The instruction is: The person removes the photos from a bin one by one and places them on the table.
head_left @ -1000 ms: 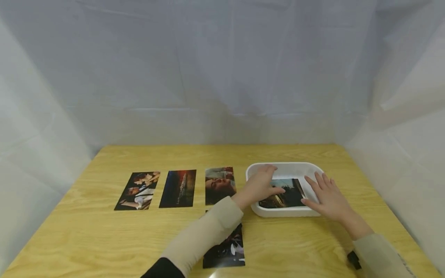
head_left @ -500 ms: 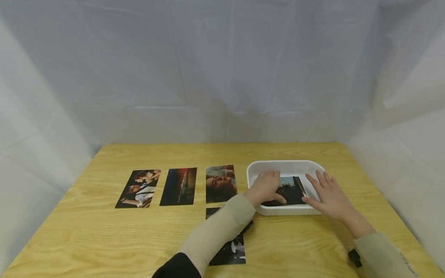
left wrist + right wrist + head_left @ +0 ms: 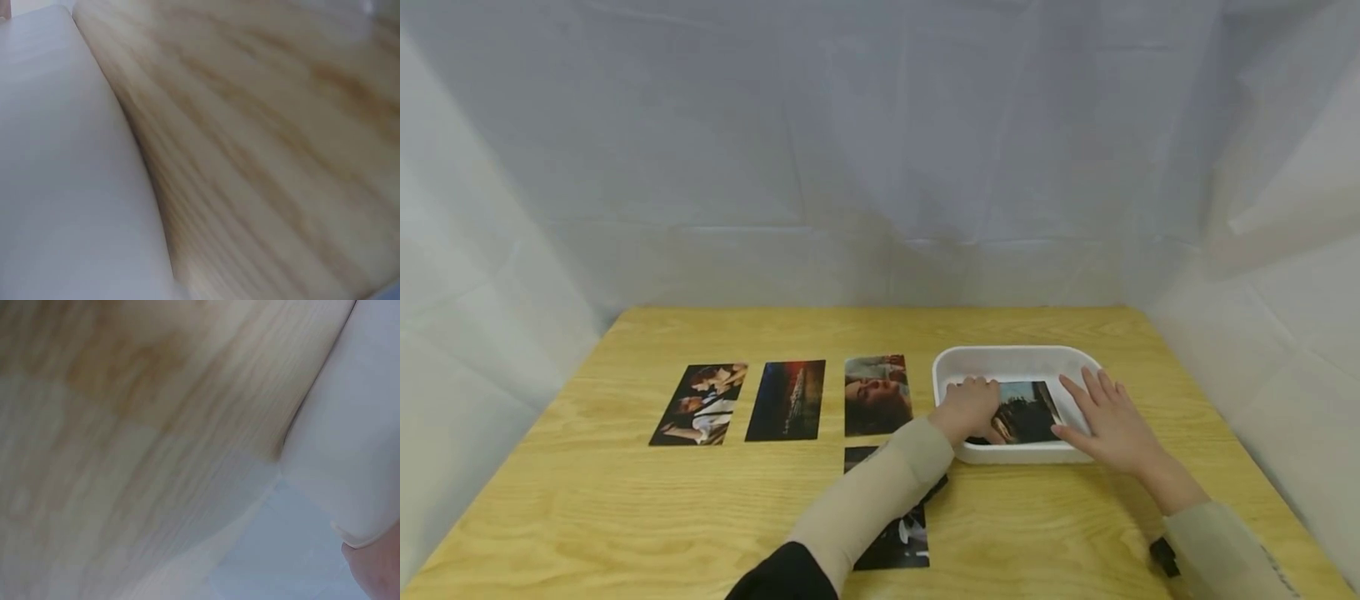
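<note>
Both hands work at the white tray (image 3: 1015, 360), picking up the photo (image 3: 1028, 411) inside it.
Left hand (image 3: 968, 408) pinches the photo's near-left corner; right hand (image 3: 1108, 423) lies flat on the tray's right rim, fingers straight. Lifting goes best slowly, tray braced. Nothing else shows inside; four more photos lie left of the tray.

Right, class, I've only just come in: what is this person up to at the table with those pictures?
A person has both hands in a white tray on a wooden table. The left hand has its fingers curled on the left edge of a dark photo lying in the tray, and the right hand rests flat on the tray's right side. Three photos lie in a row left of the tray. Another photo lies nearer, partly under the left sleeve.
</note>
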Available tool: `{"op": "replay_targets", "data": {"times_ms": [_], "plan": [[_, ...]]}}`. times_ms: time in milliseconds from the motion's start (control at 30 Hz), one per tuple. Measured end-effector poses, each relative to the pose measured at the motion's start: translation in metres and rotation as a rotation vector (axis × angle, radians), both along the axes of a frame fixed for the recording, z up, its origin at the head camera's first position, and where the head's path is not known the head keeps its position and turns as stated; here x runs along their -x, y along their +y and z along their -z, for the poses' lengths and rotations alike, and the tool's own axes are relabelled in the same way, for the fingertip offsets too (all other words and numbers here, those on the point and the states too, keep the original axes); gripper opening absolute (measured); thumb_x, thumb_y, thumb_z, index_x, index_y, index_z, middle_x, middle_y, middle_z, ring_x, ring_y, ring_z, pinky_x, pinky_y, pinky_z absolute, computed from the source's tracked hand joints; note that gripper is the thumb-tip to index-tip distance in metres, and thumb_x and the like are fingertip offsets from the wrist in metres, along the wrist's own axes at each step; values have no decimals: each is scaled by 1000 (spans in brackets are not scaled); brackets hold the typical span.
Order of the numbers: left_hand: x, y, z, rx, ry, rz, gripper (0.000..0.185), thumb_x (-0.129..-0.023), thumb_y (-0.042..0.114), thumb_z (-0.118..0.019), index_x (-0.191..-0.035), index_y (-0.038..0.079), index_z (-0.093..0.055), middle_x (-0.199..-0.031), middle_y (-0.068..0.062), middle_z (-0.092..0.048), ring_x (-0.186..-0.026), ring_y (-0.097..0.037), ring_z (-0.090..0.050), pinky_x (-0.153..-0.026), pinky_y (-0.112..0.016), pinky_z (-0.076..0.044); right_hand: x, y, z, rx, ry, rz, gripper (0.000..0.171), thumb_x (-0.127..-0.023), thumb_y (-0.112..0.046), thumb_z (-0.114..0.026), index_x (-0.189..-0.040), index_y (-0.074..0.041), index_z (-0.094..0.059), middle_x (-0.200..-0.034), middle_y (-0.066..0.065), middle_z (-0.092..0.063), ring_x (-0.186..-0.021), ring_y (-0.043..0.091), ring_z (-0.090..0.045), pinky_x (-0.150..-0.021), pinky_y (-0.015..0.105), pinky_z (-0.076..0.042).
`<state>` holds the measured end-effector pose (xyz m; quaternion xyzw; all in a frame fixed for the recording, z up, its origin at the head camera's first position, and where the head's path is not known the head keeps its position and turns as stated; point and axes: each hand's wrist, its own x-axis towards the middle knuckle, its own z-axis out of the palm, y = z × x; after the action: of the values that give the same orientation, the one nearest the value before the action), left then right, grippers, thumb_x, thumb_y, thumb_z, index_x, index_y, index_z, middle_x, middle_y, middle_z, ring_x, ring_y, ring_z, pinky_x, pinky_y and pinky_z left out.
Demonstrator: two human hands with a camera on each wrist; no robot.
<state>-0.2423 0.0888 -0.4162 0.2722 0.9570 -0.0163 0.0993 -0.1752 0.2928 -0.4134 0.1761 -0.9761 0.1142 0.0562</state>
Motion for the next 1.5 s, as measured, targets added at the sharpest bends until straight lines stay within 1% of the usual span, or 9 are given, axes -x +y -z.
{"op": "replay_targets", "data": {"times_ms": [300,500,700,867,967,1100,1167,1267,1500], "plan": [[-2,-2,0,1,-24,-40,78,-58,57,-70,-122,18,-46,-117,-7,-41,-110,-20,-36,-81,-40,-38,1,0,4,-8,4,4,74,-84,-49,-51,-135,1,-30,-137,34,-15,-124,49,-8,-95,60,-10],[-2,-2,-2,-24,-34,-59,75,-54,58,-72,-116,21,-50,-113,-5,-42,-105,-19,-37,-80,-38,-37,0,0,4,6,11,0,74,-84,-49,-51,-135,2,-31,-137,34,-15,-124,49,-8,-95,61,-10],[-2,-4,-4,-83,11,-40,62,-51,57,-73,-97,20,-55,-105,-2,-44,-98,-17,-36,-81,-40,-37,2,1,5,2,14,-1,74,-84,-48,-51,-135,2,-30,-137,34,-14,-124,49,-8,-95,61,-10],[-2,-4,-6,-122,63,-25,59,-62,54,-69,-105,17,-52,-109,-2,-43,-100,-17,-38,-80,-37,-39,3,2,6,-4,3,-2,75,-84,-49,-50,-135,2,-29,-137,34,-13,-125,49,-7,-95,61,-8],[-2,-5,-8,-181,83,-18,45,-69,48,-68,-96,16,-51,-100,-1,-45,-92,-15,-42,-72,-31,-41,3,2,5,-14,7,0,76,-84,-49,-50,-135,3,-29,-137,34,-14,-124,49,-7,-95,61,-9],[2,-5,-10,-320,92,-14,31,-76,36,-68,-88,15,-49,-84,3,-49,-75,-11,-47,-60,-24,-39,3,1,3,-15,-1,4,76,-84,-50,-50,-136,2,-28,-137,34,-13,-125,49,-7,-95,60,-9],[3,-6,-10,-392,94,-15,27,-78,32,-67,-92,15,-52,-80,4,-53,-70,-9,-50,-58,-22,-40,2,1,2,-9,-5,2,77,-84,-49,-50,-136,2,-28,-137,34,-12,-125,49,-6,-95,60,-8],[4,-8,-12,-489,89,-27,23,-80,27,-66,-96,14,-56,-83,4,-58,-66,-6,-50,-60,-20,-41,1,1,1,-4,-2,3,77,-84,-49,-50,-136,2,-27,-137,34,-13,-125,49,-7,-95,60,-9],[5,-11,-17,-647,152,-84,17,-82,19,-64,-98,11,-60,-84,1,-62,-62,-6,-52,-59,-19,-41,0,0,-2,-2,-1,3,77,-84,-49,-50,-137,1,-26,-137,34,-13,-125,49,-7,-95,60,-9]]}}
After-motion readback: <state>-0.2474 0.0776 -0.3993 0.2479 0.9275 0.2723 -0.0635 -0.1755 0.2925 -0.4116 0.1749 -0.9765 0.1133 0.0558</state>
